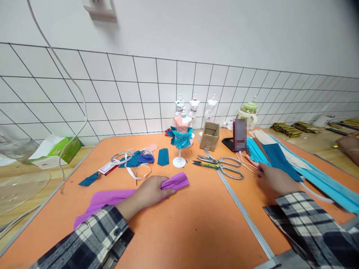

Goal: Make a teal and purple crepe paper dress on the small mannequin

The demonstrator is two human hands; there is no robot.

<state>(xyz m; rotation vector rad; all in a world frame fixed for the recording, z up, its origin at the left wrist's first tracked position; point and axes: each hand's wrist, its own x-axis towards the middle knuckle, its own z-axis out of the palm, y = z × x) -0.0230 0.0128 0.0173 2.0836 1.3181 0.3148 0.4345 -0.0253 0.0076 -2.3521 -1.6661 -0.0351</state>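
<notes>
Paper is clasped in the left hand (153, 190), whose fingers and thumb are closed on a purple sheet (108, 197); its gathered end points to two o'clock, while the rest trails towards eight, partly under the forearm. At three o'clock the right hand (273, 177) is narrow, fingers bent beside the light blue strips (257, 151); whether it grips anything cannot be told. At one o'clock from the left hand stands the nearest dress form (186, 120), upright, already bearing a peach top (178, 124) and a teal ruffle (179, 139). No purple shows on it, so that sheet seems unused so far. Teal scraps (134, 160) lie at eleven o'clock on the orange table (182, 235).
</notes>
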